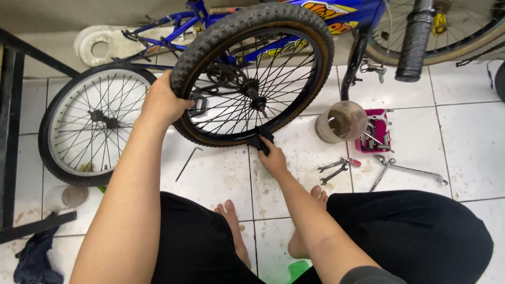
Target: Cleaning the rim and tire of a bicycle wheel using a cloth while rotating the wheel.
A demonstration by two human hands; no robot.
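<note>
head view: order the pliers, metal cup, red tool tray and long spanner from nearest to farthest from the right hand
From the right hand, which presses a dark rag on the tyre:
1. Pliers, on the tile just to its right.
2. Metal cup, up and right.
3. Red tool tray and long spanner, further right, too close to call.

We held a bicycle wheel (252,73) upright on the white tiles: a knobby black tyre with a tan sidewall, thin spokes and a dark central hub. A small black rag (261,141) was pressed against its lower rim.
</note>
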